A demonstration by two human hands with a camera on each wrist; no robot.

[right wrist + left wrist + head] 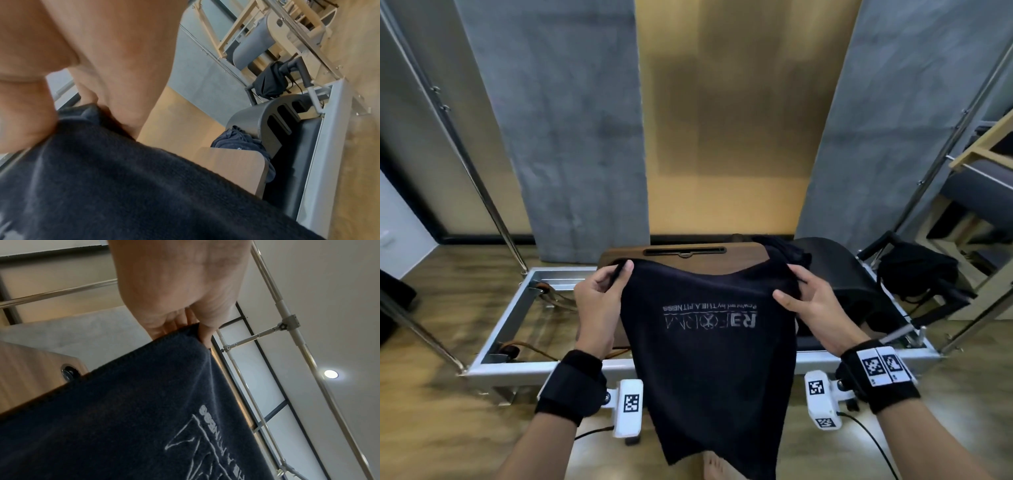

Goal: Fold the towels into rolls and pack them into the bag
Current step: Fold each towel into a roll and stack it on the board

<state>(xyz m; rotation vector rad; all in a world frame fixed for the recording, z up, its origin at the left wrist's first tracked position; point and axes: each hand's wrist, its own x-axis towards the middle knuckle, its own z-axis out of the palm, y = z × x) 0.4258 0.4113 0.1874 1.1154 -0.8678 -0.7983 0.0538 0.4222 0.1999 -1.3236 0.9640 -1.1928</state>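
**Head view: one dark towel held up by its top corners, rolling not yet begun**

Head view shows the left hand (599, 294) and the right hand (813, 301) holding a dark navy towel (709, 359) in the air above the near edge of a wooden worktop (681, 255). Each hand pinches one top corner: the left fingers (205, 334) are curled over the hem with the cloth caught between them, and the right thumb and fingers close on the other corner in the same way. The towel hangs free below, its lower edge dropping towards the bottom of the frame, and its top edge sags a little between the hands.

My judgement is that this is the spreading step that comes before folding. The next move calls for laying the cloth flat on the worktop, square to its near edge, so that it can be folded lengthwise and rolled. A second dark towel (242, 142) lies crumpled at the far right corner of the worktop, and a black bag (917, 270) hangs on the frame well beyond the right edge.

The printing on the held towel reads mirrored and upside down from here: a large logo that seems to be "REFORM", and a smaller line, partly legible, ending in "FITNESS". The wrist bands carry square coded markers (873, 366).
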